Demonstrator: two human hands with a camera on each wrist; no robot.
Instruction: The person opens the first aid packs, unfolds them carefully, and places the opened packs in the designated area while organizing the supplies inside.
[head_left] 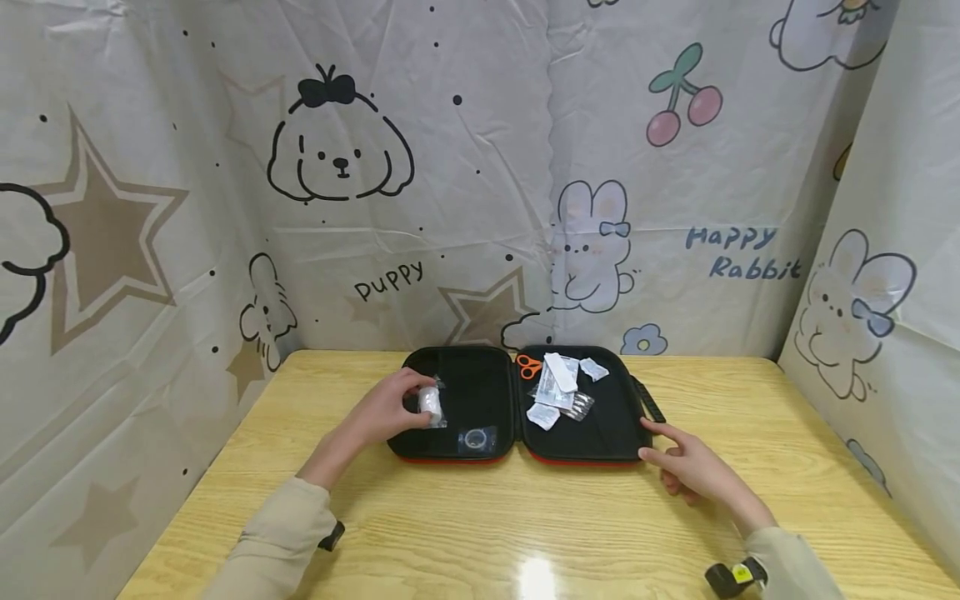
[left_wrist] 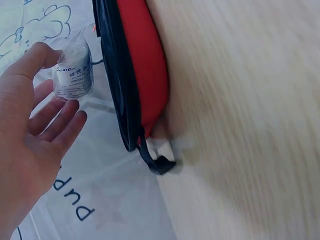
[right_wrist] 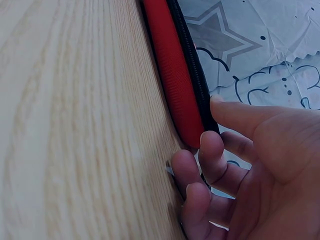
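My left hand [head_left: 388, 407] pinches a white bandage roll [head_left: 430, 403] in a clear printed wrapper. It is held over the left half of an open black-lined, red-shelled zip case [head_left: 483, 387]. In the left wrist view the bandage roll [left_wrist: 74, 75] sits between thumb and fingers, above the case's rim. My right hand [head_left: 693, 468] grips the case's right edge near the front corner. The right wrist view shows its thumb on the zipper rim and fingers against the red side [right_wrist: 175, 75]. A clear packet with a ring-shaped roll [head_left: 476, 439] lies at the left half's front.
In the right half lie orange-handled scissors [head_left: 529, 367], a flat printed packet [head_left: 553, 392], small white packets [head_left: 543, 416] and a clear bag [head_left: 580, 406]. A dark strap [head_left: 649, 402] sticks out at the right. The wooden table [head_left: 480, 517] meets printed cloth [head_left: 465, 183] behind.
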